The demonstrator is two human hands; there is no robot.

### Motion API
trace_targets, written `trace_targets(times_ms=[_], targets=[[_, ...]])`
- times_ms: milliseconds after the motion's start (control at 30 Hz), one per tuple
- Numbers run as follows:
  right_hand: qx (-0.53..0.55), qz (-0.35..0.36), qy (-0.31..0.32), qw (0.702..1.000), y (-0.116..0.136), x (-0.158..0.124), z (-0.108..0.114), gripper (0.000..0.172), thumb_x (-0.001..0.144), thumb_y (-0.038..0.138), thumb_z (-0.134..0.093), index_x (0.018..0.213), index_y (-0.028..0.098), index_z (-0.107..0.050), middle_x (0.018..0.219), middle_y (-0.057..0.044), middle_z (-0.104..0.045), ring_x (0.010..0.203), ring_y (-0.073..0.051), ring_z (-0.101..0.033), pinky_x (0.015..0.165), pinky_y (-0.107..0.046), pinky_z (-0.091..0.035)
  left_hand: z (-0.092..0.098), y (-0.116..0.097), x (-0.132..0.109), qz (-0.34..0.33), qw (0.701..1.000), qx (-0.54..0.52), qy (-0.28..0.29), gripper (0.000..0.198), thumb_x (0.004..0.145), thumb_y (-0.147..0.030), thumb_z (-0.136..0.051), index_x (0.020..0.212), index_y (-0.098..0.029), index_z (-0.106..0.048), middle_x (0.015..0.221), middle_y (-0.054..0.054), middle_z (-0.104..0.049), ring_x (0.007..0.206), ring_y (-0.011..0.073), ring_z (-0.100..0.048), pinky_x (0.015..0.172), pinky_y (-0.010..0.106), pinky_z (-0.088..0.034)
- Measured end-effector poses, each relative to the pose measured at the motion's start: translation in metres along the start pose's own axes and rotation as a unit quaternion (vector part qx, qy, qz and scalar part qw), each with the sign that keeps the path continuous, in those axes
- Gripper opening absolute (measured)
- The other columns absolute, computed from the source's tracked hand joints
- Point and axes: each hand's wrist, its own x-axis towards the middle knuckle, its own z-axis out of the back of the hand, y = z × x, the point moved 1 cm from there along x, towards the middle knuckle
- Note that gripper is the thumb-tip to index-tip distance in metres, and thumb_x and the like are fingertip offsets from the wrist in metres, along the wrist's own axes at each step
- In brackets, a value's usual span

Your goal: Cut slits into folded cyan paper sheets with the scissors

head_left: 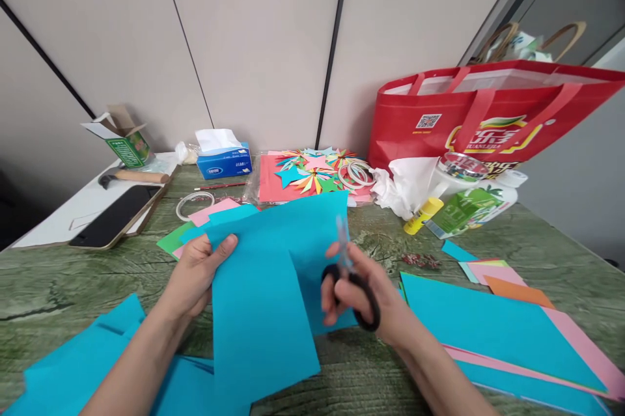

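My left hand (198,273) grips the left edge of a large blue paper sheet (263,299), thumb on top, holding it up over the green table (58,286). My right hand (364,299) is closed through the black handles of a pair of scissors (347,273). The blades point upward and sit in the sheet along a cut that runs up its middle. The part of the sheet left of the cut hangs lower toward me than the part on the right.
More blue sheets (73,370) lie at front left; blue, pink and orange sheets (493,331) at right. Behind are paper stars (312,172), tape rings (194,204), a tissue box (224,159), a phone (114,214), a glue stick (422,215) and a red bag (488,113).
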Motion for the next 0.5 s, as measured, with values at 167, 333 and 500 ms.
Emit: trace_targets(times_ms=[167,333,500], targets=[[0.016,-0.091,0.15,0.984,-0.018,-0.001,-0.01,0.022,0.075,0.031,-0.058,0.091,0.017,-0.05,0.074,-0.003,-0.062,0.063,-0.013,-0.061,0.062,-0.027,-0.046,0.003,0.001,-0.001,-0.007,1.0,-0.001,-0.019,0.026,0.053,-0.032,-0.074,0.071,-0.017,-0.063,0.063,0.001,-0.07,0.051,0.0187,-0.062,0.051,0.032,-0.053],[-0.013,-0.105,0.154,0.982,-0.019,0.0,-0.011,0.027,0.077,0.033,-0.057,0.096,0.016,-0.051,0.074,-0.003,-0.06,0.063,-0.012,-0.059,0.061,-0.025,-0.045,0.005,0.002,-0.001,0.001,1.0,-0.019,-0.006,0.021,0.057,-0.032,-0.072,0.069,-0.018,-0.063,0.059,0.0,-0.069,0.051,0.0189,-0.062,0.05,0.031,-0.052],[-0.061,-0.09,0.136,0.985,-0.017,0.001,-0.013,0.025,0.074,0.033,-0.059,0.092,0.017,-0.055,0.067,0.0,-0.056,0.065,-0.014,-0.055,0.064,-0.026,-0.044,0.002,0.004,0.0,0.023,0.999,-0.03,0.013,0.022,0.054,-0.031,-0.073,0.07,-0.019,-0.065,0.061,0.002,-0.07,0.049,0.0201,-0.062,0.047,0.032,-0.051]])
